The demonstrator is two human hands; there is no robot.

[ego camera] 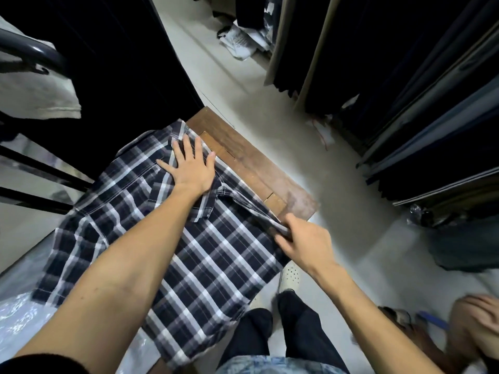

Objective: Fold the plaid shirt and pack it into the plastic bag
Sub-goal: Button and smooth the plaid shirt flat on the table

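Observation:
A dark navy and white plaid shirt (205, 265) lies spread over a small wooden table (251, 160). My left hand (189, 166) presses flat on it near the collar, fingers spread. Near the table's right edge, my right hand (302, 241) grips a bunched sleeve of the shirt, pulled taut between that hand and the chest area. Clear plastic (19, 319), likely the bag, lies crumpled at the lower left, partly under the shirt's hem.
Dark garments hang on racks at the right (421, 85) and upper left. A black metal rack (40, 174) stands left of the table. Another person crouches at the lower right (469, 325). My legs and a white shoe (290, 276) are beside the table.

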